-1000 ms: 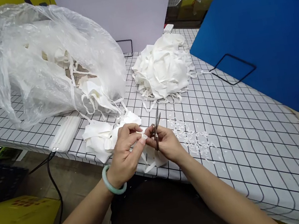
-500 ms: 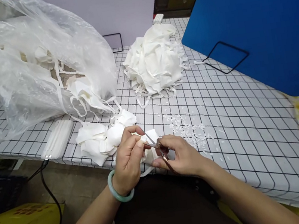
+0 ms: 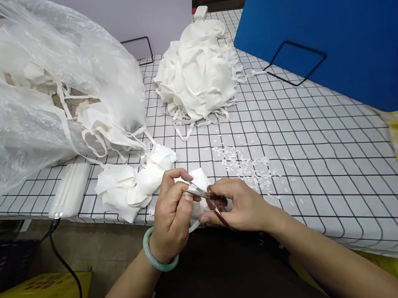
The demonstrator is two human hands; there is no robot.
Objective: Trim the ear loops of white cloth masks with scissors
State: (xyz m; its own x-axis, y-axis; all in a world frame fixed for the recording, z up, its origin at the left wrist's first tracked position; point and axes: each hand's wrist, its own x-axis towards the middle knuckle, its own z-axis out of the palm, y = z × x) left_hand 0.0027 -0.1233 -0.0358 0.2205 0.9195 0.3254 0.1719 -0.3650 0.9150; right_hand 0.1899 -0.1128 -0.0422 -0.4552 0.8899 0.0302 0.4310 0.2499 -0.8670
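At the near edge of the white table with the black grid pattern (image 3: 298,153), a small white fabric piece (image 3: 199,179) is pinched between the thumb and fingers of the left hand (image 3: 171,214), whose fingers are closed on it; a pale green bangle (image 3: 155,256) is worn on that wrist. A small pair of metal scissors with brownish handles (image 3: 209,200) is gripped in the right hand (image 3: 242,207), the fingers curled around the handles, and the slightly parted blades are pointed left toward the fabric held just beside the left fingertips. Both forearms are brought in from below, with the hands almost touching over the table edge. Just left of the hands, a bundle of crumpled white fabric pieces (image 3: 129,185) is seen lying on the table, and beyond it to the left a flat white ribbed object (image 3: 71,189) is laid at the edge. To the right of the hands, small white clippings (image 3: 247,166) are scattered over the grid. Farther back, a heap of white fabric pieces with loose straps (image 3: 198,73) is piled, and at far left a large clear plastic bag (image 3: 23,86) is filled with more white pieces, some spilling from its mouth. A blue panel (image 3: 333,17) is stood at the far right.
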